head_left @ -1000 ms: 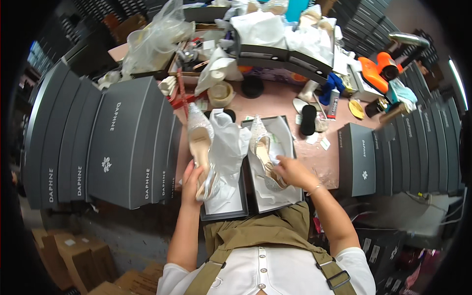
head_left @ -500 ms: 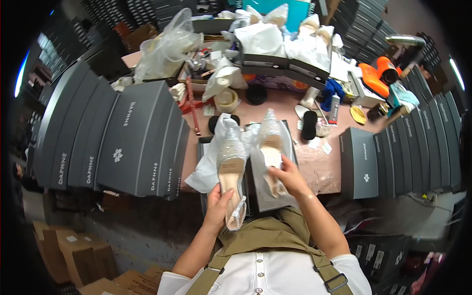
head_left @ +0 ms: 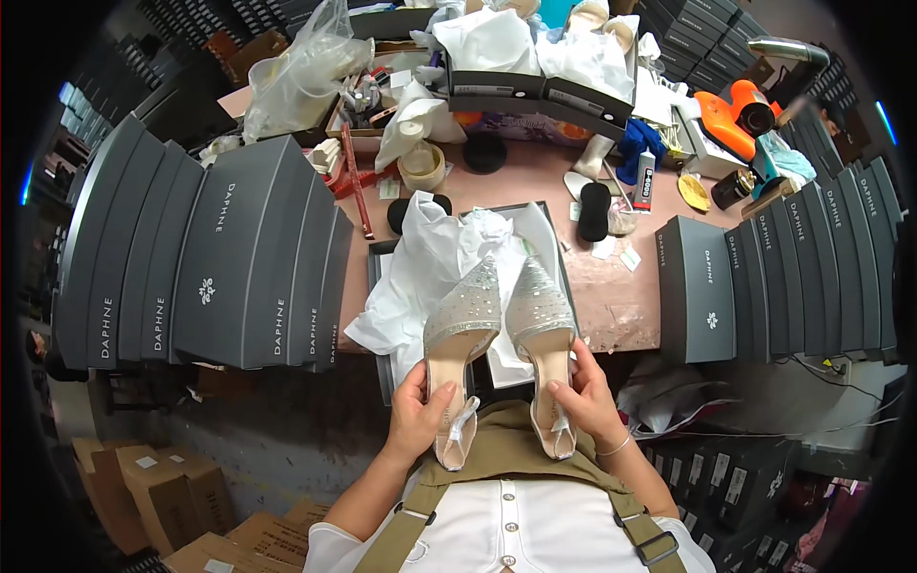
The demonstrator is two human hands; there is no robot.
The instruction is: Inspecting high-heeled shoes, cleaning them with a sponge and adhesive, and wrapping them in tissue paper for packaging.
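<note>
The left hand [head_left: 417,413] is wrapped around the heel end of a pointed beige slingback shoe with a glittering mesh toe [head_left: 460,336], thumb on the insole and fingers curled under the sole. The right hand [head_left: 585,393] grips a matching second glittery pointed shoe [head_left: 541,323] the same way, closed around its rear part near the strap.

Both shoes lie side by side, almost touching at the toes, their long axes running away from the person's body: heels at the hands, toes pointing out over an open dark grey shoebox lined with crumpled white tissue paper [head_left: 420,263]. The box sits on the near edge of the pinkish work surface [head_left: 611,296], just beyond the shoe tips, so each shoe is held between the body and the box, and each hand is equally near it.

Stacks of closed grey shoeboxes [head_left: 220,258] stand to the left, with more grey boxes [head_left: 764,277] to the right.
</note>
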